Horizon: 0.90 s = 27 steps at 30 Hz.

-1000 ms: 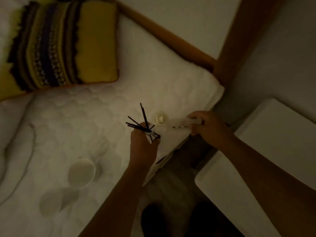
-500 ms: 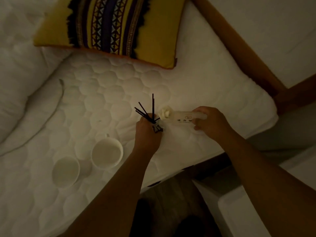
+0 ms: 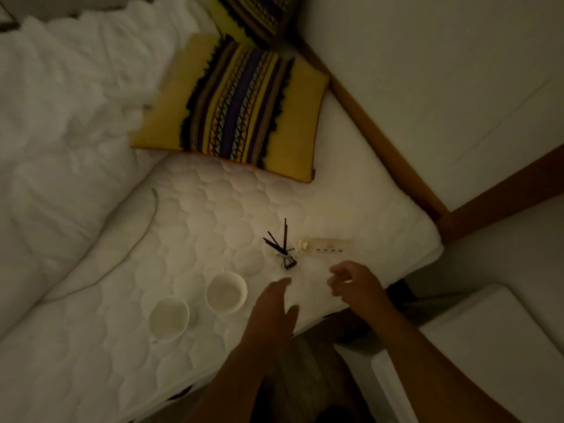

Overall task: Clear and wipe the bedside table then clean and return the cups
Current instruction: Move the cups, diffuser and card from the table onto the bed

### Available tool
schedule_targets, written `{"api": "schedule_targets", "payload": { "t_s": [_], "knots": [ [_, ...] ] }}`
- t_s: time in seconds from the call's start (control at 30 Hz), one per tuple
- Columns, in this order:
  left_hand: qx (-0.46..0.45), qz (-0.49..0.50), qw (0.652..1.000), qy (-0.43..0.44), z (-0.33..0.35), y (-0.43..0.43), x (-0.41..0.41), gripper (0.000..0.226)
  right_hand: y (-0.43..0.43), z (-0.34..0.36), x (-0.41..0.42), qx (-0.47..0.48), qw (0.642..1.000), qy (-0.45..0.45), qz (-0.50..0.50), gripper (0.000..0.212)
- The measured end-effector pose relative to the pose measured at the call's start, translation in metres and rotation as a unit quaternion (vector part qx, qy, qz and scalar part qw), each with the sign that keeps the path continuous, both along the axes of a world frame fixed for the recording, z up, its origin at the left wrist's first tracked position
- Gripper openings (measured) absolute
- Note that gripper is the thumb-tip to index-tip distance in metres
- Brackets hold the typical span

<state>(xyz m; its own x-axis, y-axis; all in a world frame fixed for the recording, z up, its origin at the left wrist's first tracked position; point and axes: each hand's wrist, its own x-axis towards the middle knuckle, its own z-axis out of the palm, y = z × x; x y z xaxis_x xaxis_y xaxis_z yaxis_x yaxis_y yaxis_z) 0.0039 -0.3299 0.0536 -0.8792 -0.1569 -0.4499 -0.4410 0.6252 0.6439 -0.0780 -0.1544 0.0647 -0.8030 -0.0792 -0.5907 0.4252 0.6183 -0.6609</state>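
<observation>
Two white cups stand on the quilted mattress: one cup nearer my hands, the other cup to its lower left. A small reed diffuser with black sticks rests on the mattress beside a pale bottle lying on its side. My left hand hovers just below the diffuser, fingers apart, holding nothing. My right hand is below the bottle, fingers loosely curled and empty. The white bedside table shows at the lower right.
A yellow striped cushion lies near the wooden bed frame, with a second cushion behind it. A rumpled white duvet fills the left. A thin cord lies on the mattress.
Both hands have let go: the diffuser and the bottle now rest on the mattress, and my hands have drawn back toward me. The view has swung left over the bed.
</observation>
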Motion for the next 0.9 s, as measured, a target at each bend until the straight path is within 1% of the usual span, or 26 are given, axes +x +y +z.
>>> {"api": "schedule_targets", "payload": {
  "t_s": [0.07,0.13,0.23,0.27,0.33,0.4,0.47,0.53,0.6,0.73,0.83,0.9],
  "knots": [
    [-0.012,0.011,0.999,0.045,0.051,-0.017,0.006,0.039,-0.025,0.052,0.003,-0.001,0.998,0.036,0.054,0.022],
    [-0.029,0.034,0.997,0.069,0.098,-0.035,0.006,0.028,-0.051,0.099,0.01,0.012,0.991,0.072,0.109,0.023],
    [-0.059,0.058,0.994,0.078,0.18,-0.079,0.023,0.024,-0.102,0.181,0.031,0.039,0.971,0.091,0.216,0.03],
    [-0.076,0.065,0.992,0.08,0.208,-0.096,0.035,0.025,-0.123,0.21,0.042,0.05,0.959,0.101,0.262,0.031],
    [-0.116,0.074,0.987,0.081,0.244,-0.124,0.062,0.026,-0.159,0.247,0.067,0.067,0.928,0.14,0.339,0.03],
    [-0.161,0.106,0.977,0.092,0.272,-0.157,0.095,0.026,-0.202,0.272,0.091,0.073,0.883,0.214,0.411,0.028],
    [-0.194,0.137,0.967,0.092,0.295,-0.186,0.136,0.027,-0.246,0.292,0.115,0.067,0.827,0.282,0.482,0.029],
    [-0.237,0.188,0.949,0.089,0.317,-0.216,0.193,0.026,-0.292,0.316,0.15,0.063,0.772,0.326,0.542,0.029],
    [-0.274,0.253,0.924,0.081,0.339,-0.246,0.254,0.024,-0.337,0.339,0.192,0.05,0.734,0.347,0.582,0.029],
    [-0.324,0.36,0.871,0.077,0.376,-0.3,0.376,0.026,-0.427,0.377,0.287,-0.016,0.667,0.351,0.657,0.033],
    [-0.36,0.441,0.819,0.069,0.399,-0.333,0.477,0.03,-0.491,0.404,0.378,-0.073,0.592,0.38,0.707,0.033],
    [-0.363,0.489,0.791,0.055,0.411,-0.353,0.54,0.031,-0.529,0.417,0.438,-0.091,0.542,0.395,0.736,0.031]
  ]
}}
